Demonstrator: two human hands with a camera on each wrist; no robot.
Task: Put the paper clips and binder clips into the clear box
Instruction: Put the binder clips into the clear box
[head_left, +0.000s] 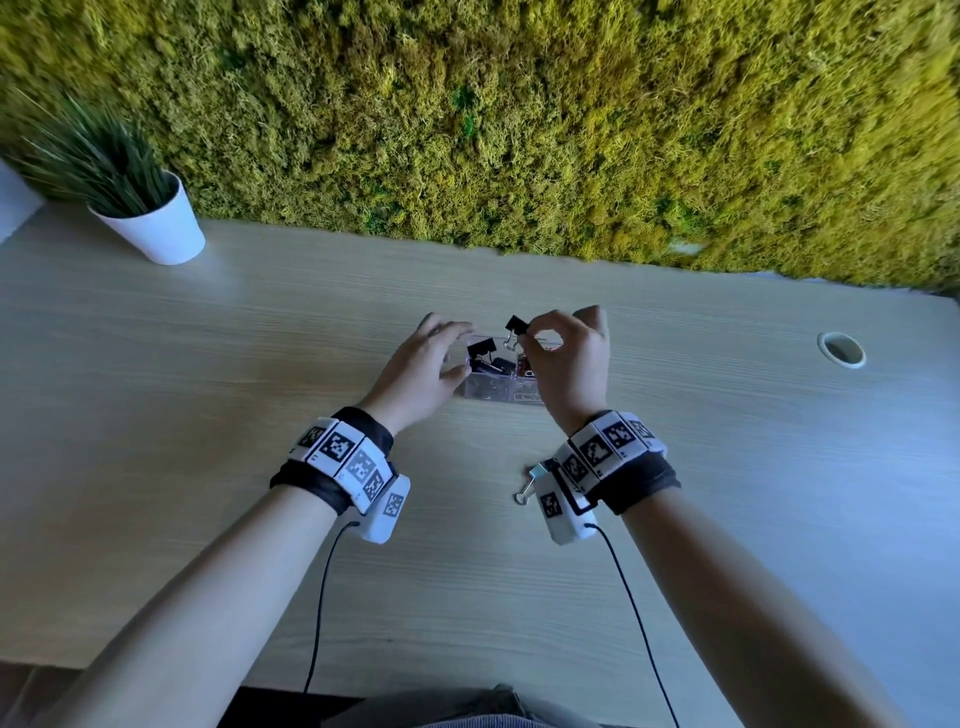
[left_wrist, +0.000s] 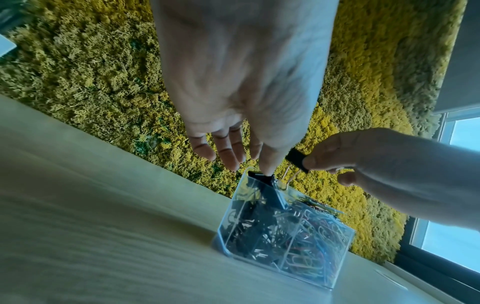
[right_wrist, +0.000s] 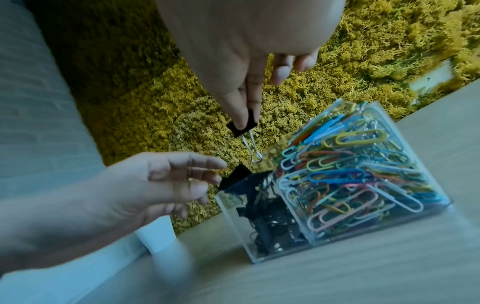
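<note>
On the far left of the worktop stands a potted plant, well apart from the work. The left hand rests against the left end of the clear box, fingers loosely spread and holding nothing; its thumb tip presses on a black binder clip that pokes above the rim, probably to push it down and steady the box. The box has two compartments: the left one is packed with black binder clips, the right one heaped with coloured paper clips. Above it, the right hand pinches a small black binder clip between thumb and forefinger, wire handles hanging down, held over the left compartment so it can likely drop straight in among its kind. Nearer, just beside the right wrist, a light blue binder clip lies on the worktop, not yet boxed. A cable hole sits far right.
</note>
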